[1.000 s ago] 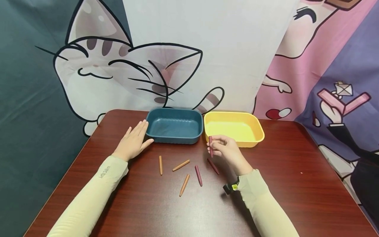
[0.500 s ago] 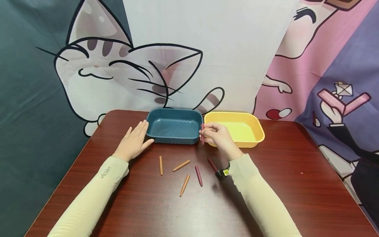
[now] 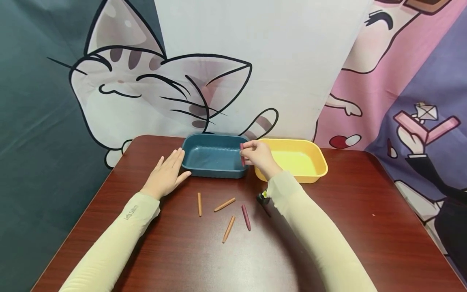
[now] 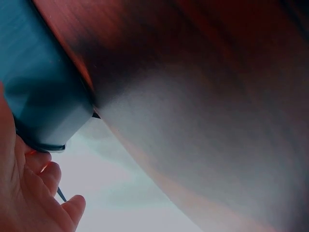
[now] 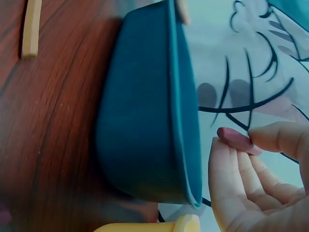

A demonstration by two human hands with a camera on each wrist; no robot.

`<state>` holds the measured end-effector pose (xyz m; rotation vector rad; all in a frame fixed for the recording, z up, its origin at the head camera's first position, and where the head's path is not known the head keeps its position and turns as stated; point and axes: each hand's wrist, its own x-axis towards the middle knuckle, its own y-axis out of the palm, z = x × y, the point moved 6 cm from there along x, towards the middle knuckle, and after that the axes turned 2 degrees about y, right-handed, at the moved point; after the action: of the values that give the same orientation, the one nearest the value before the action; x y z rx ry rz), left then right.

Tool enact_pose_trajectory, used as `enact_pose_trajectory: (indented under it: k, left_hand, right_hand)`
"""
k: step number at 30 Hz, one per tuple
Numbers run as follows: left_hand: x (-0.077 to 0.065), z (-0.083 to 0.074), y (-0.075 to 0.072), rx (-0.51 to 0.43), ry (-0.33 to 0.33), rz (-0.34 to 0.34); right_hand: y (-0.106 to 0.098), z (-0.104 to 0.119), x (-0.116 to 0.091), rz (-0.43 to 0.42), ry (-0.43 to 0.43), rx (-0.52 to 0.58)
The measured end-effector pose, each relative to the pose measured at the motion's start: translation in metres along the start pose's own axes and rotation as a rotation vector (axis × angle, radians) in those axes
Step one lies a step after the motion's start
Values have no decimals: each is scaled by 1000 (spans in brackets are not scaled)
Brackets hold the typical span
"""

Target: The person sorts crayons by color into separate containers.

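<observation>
My right hand [image 3: 260, 157] pinches a dark red crayon [image 3: 242, 155] between thumb and fingers, over the right end of the blue bin [image 3: 213, 158]. From the right wrist, that crayon [image 5: 237, 139] shows just beyond the bin's rim [image 5: 177, 96]. Straight fingers of my left hand [image 3: 165, 175] rest against the bin's left end. Another red crayon [image 3: 246, 217] lies on the table, and a darker one [image 3: 267, 210] is partly hidden under the right wrist camera. Three orange-brown crayons [image 3: 199, 204] lie spread in front of the blue bin.
A yellow bin [image 3: 300, 160] stands right beside the blue one, below my right forearm. Both sit at the back of the brown wooden table [image 3: 357, 227]. Behind it hangs a cloth backdrop [image 3: 292, 61] with cartoon cats.
My right hand has carried the red crayon left and away from me, from the yellow bin's front edge to over the blue bin. The left hand has stayed in place.
</observation>
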<state>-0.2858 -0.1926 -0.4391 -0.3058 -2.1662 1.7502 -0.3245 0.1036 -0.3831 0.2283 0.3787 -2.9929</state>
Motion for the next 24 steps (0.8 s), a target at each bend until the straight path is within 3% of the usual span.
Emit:
enact_pose_trajectory:
  k: [8,20,24]
  left_hand:
    - [0,0,0,-5,0,7]
    - [-2,0,-1,-4,-5,0]
    - [-1,-1,-1,-14,-11,13]
  right_hand:
    - [12,1,21,-76,-27,-207]
    - [34,2,44,-187,-175,-734]
    - [40,1,47,-187,-164,-848]
